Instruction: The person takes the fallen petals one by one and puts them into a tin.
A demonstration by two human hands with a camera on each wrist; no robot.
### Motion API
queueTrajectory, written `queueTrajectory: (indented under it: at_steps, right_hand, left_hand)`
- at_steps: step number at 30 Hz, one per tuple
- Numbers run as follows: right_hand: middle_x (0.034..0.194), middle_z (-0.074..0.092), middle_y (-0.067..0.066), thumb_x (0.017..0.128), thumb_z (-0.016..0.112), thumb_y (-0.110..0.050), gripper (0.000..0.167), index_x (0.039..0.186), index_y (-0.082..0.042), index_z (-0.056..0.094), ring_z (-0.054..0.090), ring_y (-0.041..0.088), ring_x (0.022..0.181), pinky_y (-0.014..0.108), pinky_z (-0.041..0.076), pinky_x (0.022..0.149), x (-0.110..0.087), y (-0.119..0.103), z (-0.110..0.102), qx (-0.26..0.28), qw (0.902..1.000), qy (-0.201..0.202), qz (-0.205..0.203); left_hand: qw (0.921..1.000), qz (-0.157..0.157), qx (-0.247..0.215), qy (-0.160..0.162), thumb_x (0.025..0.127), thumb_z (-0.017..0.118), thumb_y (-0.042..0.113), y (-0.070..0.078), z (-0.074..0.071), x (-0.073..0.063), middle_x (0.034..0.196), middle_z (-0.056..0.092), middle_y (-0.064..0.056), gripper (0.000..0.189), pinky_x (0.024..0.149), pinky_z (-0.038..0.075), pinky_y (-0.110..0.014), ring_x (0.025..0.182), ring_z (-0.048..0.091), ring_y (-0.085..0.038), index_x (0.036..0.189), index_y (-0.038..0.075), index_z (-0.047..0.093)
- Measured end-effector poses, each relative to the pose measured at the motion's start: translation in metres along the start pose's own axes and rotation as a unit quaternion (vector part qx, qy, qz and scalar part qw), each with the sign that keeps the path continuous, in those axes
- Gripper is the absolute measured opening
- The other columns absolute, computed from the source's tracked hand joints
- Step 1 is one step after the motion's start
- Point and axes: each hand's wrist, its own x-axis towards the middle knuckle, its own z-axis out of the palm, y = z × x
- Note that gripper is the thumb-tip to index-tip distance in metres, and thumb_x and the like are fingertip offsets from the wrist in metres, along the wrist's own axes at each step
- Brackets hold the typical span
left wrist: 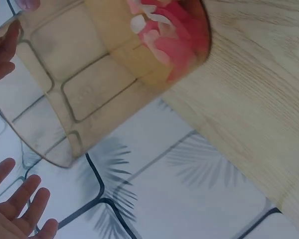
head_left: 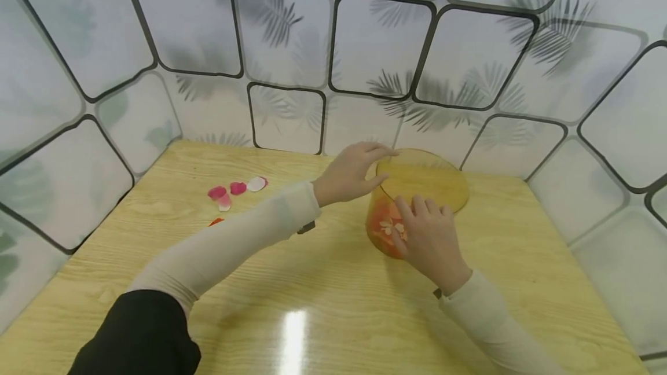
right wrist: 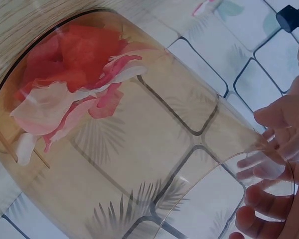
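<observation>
An amber see-through container stands on the table with red, pink and white petals heaped at its bottom. At its near rim my right hand holds the wall, the fingers over the edge and the thumb against the side. My left hand hovers beside the far left part of the rim, fingers stretched out towards it. In the left wrist view that same left hand shows spread fingers, apart from the container.
Several loose petals lie on the left of the wooden table: pink ones, a white one and a red one. Patterned panels with leaf prints enclose the table's back and sides.
</observation>
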Motion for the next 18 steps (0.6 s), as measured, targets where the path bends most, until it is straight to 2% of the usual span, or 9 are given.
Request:
queueTrajectory:
  at_steps: [4, 9, 13, 18]
  right_hand:
    - [0.072, 0.049, 0.01, 0.07, 0.074, -0.03, 0.045, 0.104, -0.007, 0.056, 0.048, 0.028, 0.059, 0.032, 0.028, 0.049, 0.0, 0.0, 0.0, -0.002, 1.0, 0.003, 0.0]
    - [0.072, 0.049, 0.01, 0.07, 0.073, -0.026, 0.043, 0.104, -0.006, 0.056, 0.047, 0.028, 0.058, 0.033, 0.027, 0.048, 0.0, -0.002, 0.001, 0.008, 0.9999, 0.007, 0.003]
    - [0.071, 0.049, 0.01, 0.071, 0.072, -0.026, 0.042, 0.103, -0.006, 0.056, 0.047, 0.028, 0.058, 0.033, 0.027, 0.048, 0.0, -0.002, 0.001, 0.011, 0.9999, 0.005, 0.004]
    - [0.071, 0.049, 0.01, 0.07, 0.073, -0.027, 0.042, 0.102, -0.007, 0.055, 0.048, 0.029, 0.058, 0.034, 0.027, 0.048, 0.001, -0.002, 0.002, 0.012, 0.9999, 0.005, 0.007]
  left_hand:
    - [0.9999, -0.003, 0.007, 0.012, 0.09, 0.062, 0.021, -0.013, -0.012, -0.021, 0.129, 0.058, -0.007, 0.042, 0.106, 0.04, -0.039, 0.123, 0.052, -0.025, 0.13, 0.013, 0.055]
    - [0.9985, -0.034, 0.038, -0.015, 0.09, 0.062, 0.021, -0.041, -0.028, -0.055, 0.123, 0.06, -0.008, 0.039, 0.101, 0.043, -0.041, 0.115, 0.056, -0.025, 0.127, 0.011, 0.057]
    - [0.9918, -0.078, 0.078, -0.065, 0.089, 0.063, 0.022, -0.076, -0.042, -0.084, 0.121, 0.061, -0.012, 0.038, 0.097, 0.045, -0.045, 0.111, 0.058, -0.029, 0.125, 0.009, 0.058]
    - [0.9756, -0.135, 0.114, -0.13, 0.088, 0.064, 0.019, -0.131, -0.053, -0.118, 0.116, 0.062, -0.017, 0.039, 0.084, 0.05, -0.046, 0.094, 0.063, -0.03, 0.123, 0.006, 0.057]
